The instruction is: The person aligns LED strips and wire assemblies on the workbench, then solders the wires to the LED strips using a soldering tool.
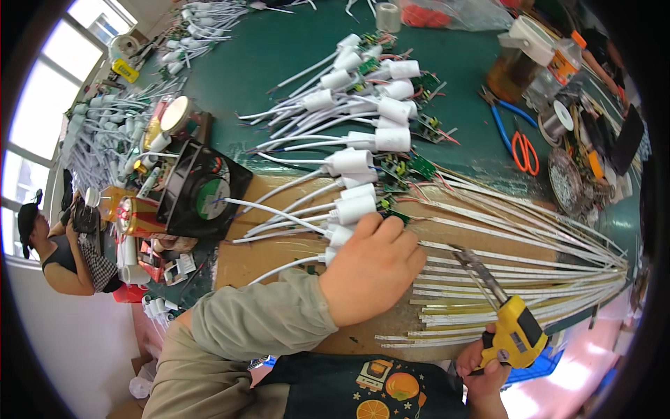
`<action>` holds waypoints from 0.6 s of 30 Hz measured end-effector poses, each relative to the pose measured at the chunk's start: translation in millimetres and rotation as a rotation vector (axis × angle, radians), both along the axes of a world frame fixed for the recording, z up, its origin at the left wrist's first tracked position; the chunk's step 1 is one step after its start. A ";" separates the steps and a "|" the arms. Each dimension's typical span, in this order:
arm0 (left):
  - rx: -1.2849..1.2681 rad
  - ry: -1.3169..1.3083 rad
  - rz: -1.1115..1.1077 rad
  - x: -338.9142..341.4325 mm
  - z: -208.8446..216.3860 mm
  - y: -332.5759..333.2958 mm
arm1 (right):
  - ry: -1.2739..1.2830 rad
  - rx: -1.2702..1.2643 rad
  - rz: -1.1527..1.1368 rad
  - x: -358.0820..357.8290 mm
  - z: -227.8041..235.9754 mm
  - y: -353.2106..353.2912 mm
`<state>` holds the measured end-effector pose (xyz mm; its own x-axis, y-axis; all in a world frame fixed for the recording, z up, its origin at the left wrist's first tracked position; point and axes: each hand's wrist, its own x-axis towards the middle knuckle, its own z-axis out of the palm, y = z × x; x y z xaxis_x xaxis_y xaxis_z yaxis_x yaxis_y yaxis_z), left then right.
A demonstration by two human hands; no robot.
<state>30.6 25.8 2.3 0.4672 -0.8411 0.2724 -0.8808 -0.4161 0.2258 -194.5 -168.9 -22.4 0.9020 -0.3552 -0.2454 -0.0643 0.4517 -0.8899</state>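
My left hand point(377, 269) reaches over the brown board from the left, fingers closed and pressed together. Whatever it pinches is hidden beneath the fingers; a white lamp base point(340, 236) with a white wire lies right against it. In my right hand point(484, 366), at the lower right, is a yellow and black soldering gun point(517, 332). Its metal tip point(464, 255) points up and left, over the ends of the narrow LED strips point(516, 269), close to the left fingers. Small green circuit boards point(422, 167) with red wires hang from the row of white lamp bases point(351, 162).
Blue-handled pliers point(504, 126) and orange-handled cutters point(525, 150) lie at the right, near a solder spool point(557, 120), a jug point(520, 59) and a bottle point(560, 70). A black fan point(204, 188) stands left. More wired bases point(115, 126) are heaped behind it. Another person point(66, 251) sits far left.
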 end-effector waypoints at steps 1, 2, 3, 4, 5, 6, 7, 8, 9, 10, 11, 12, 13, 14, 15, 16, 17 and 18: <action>-0.015 -0.009 -0.001 -0.2 -1.7 0.1 | -0.031 0.001 -0.009 2.2 -1.9 -1.7; -0.036 -0.013 -0.010 -0.6 -2.9 -0.5 | -0.056 -0.004 -0.026 2.6 -3.1 -5.4; -0.031 -0.004 -0.011 -0.4 -2.3 -0.3 | -0.063 -0.006 -0.022 5.2 -3.5 -7.6; -0.035 -0.010 -0.009 -0.2 -1.8 0.9 | -0.100 -0.027 -0.048 8.2 -3.9 -9.6; -0.030 0.001 -0.007 -0.1 -1.8 0.9 | -0.136 -0.054 -0.081 9.7 -3.7 -12.1; -0.025 0.012 -0.006 -0.3 -1.3 0.8 | -0.139 -0.065 -0.089 11.2 -4.2 -14.3; -0.036 0.010 -0.017 -0.6 0.1 1.9 | -0.161 -0.072 -0.091 13.2 -5.2 -16.5; -0.016 0.022 -0.005 -0.6 2.0 3.2 | -0.184 -0.082 -0.095 15.4 -5.8 -20.0; 0.004 0.034 0.005 -0.9 3.3 4.0 | -0.202 -0.094 -0.099 18.4 -5.0 -20.5; -0.008 0.030 -0.008 -1.5 3.9 3.9 | -0.206 -0.108 -0.111 18.4 -6.1 -20.9; 0.006 0.029 -0.006 -1.1 3.8 4.4 | -0.211 -0.100 -0.124 19.0 -8.2 -20.4; 0.022 0.029 -0.003 -0.8 3.5 4.4 | -0.216 -0.092 -0.137 19.1 -9.6 -19.8; 0.011 0.016 -0.007 -0.5 2.6 3.9 | -0.215 -0.092 -0.145 18.8 -9.8 -18.6; 0.005 0.015 -0.019 -0.5 1.8 3.6 | -0.216 -0.099 -0.156 18.4 -9.4 -17.2; 0.005 0.006 -0.015 -0.4 0.8 3.2 | -0.230 -0.097 -0.150 18.6 -8.9 -16.2; 0.006 -0.003 -0.011 -0.3 0.4 2.7 | -0.244 -0.095 -0.145 18.1 -9.2 -16.7; 0.016 -0.002 -0.018 -0.4 1.4 3.0 | -0.244 -0.079 -0.148 16.1 -10.9 -17.4; 0.017 0.002 -0.027 -0.6 1.9 2.4 | -0.240 -0.079 -0.157 15.7 -9.1 -17.1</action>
